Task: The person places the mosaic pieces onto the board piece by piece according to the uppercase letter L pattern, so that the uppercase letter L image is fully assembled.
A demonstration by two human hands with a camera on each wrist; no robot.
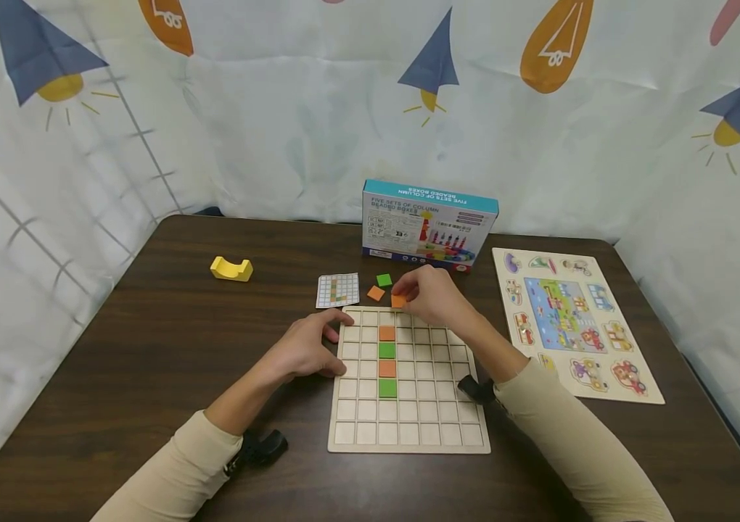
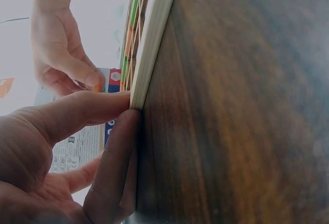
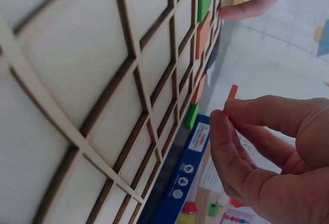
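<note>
My right hand pinches an orange square tile between thumb and fingertips, just above the grid board's far edge. In the right wrist view the tile shows edge-on. The left hand rests against the left edge of the wooden grid board, its fingertips touching the rim; in the left wrist view its extended thumb meets the board's side. One column of the board holds orange and green tiles in alternation, a green tile nearest me. Beyond the board lie a loose orange tile and a green tile.
A small pattern card lies behind the board's far left corner. A toy box stands at the back. A picture puzzle board lies to the right, and a yellow curved block sits at the back left of the dark table.
</note>
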